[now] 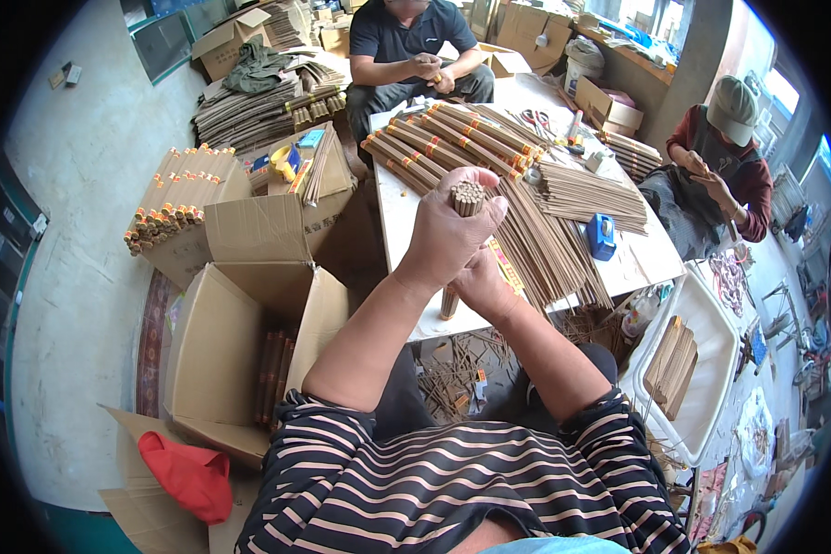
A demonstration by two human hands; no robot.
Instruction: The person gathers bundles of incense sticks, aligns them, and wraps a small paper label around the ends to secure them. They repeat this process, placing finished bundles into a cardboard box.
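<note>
A round bundle of brown incense sticks (468,197) stands upright in front of me, its cut ends facing up. My left hand (445,235) is closed around the upper part, thumb and forefinger ringing it just below the ends. Lower down, my right hand (483,282) is closed around the same bundle, its fingers partly hidden behind the left wrist. The bundle's foot shows below the hands, over the table's front edge. A red and yellow printed paper strip (505,266) lies beside my right hand. Loose sticks (549,245) spread across the white table (422,319) behind.
Wrapped bundles (452,138) lie farther back near a blue tape dispenser (602,236). An open cardboard box (212,319) stands at my left, a white tub (711,369) at my right. Two co-workers sit beyond the table, one (411,46) at the far side, one (725,175) at right.
</note>
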